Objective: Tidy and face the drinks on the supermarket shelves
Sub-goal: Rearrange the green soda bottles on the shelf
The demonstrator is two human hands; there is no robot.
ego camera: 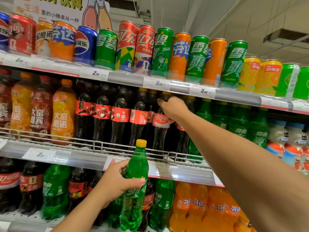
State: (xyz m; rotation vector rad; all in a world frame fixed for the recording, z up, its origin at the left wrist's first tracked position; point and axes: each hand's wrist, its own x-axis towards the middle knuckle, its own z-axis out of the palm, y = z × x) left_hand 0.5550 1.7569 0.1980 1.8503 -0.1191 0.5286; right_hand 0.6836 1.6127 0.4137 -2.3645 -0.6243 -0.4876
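My left hand (117, 183) grips a green Sprite bottle (136, 171) with a yellow cap, held upright in front of the lower shelves. My right hand (173, 109) reaches into the middle shelf and curls round a dark cola bottle with a red label (159, 129), near its shoulder. That bottle stands in a row of cola bottles (102, 118) behind a wire rail (93, 144). Green Sprite bottles (237, 124) stand just right of my right arm.
The top shelf carries mixed cans (145, 49) of cola, Sprite and orange soda. Orange and brown bottles (43, 111) fill the middle shelf's left. The bottom shelf holds cola, Sprite and orange Fanta bottles (200, 205). Price strips (167, 84) edge each shelf.
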